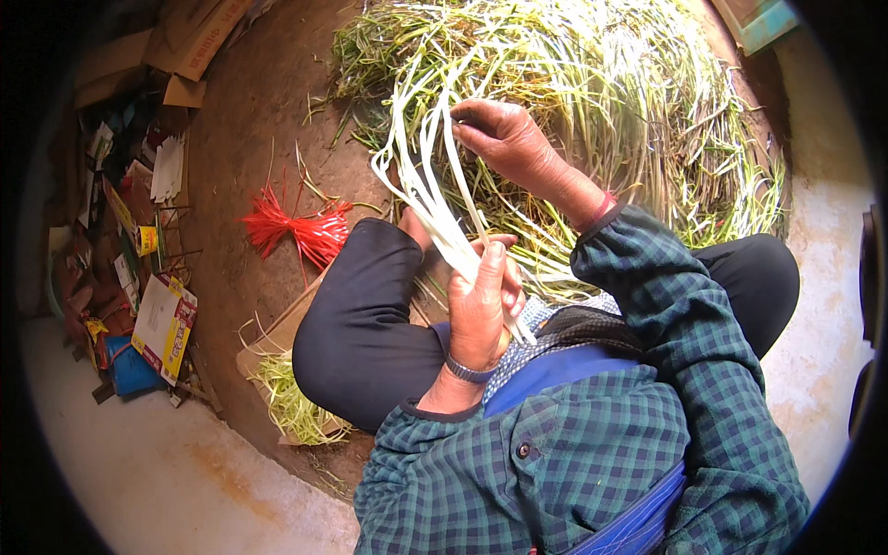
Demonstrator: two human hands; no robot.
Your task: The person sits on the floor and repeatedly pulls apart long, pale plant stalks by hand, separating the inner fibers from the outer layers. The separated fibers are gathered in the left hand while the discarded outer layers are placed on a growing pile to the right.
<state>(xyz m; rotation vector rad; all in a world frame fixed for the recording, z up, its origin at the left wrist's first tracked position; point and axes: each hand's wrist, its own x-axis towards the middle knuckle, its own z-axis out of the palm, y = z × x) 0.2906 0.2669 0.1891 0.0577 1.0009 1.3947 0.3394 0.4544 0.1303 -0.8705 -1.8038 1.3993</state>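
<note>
My left hand (479, 305), with a dark watch band at the wrist, is closed around a small bunch of pale green-white vegetable stalks (433, 208). The stalks rise away from me and their leafy tops bend over. White lower ends stick out beneath the fist, above my lap. Up by the tops is my right hand (510, 142), thumb and forefinger curled close together at the edge of one stalk. Whether they pinch it is unclear. Behind both hands spreads a large heap of similar long stalks (596, 83), green and yellowish.
A bundle of red plastic ties (298, 225) lies on the brown floor (236, 152) left of my bent knee (354, 298). Pale trimmings (295, 402) rest on cardboard beside it. Cartons (166, 322), a blue container (132, 364) and litter line the left wall.
</note>
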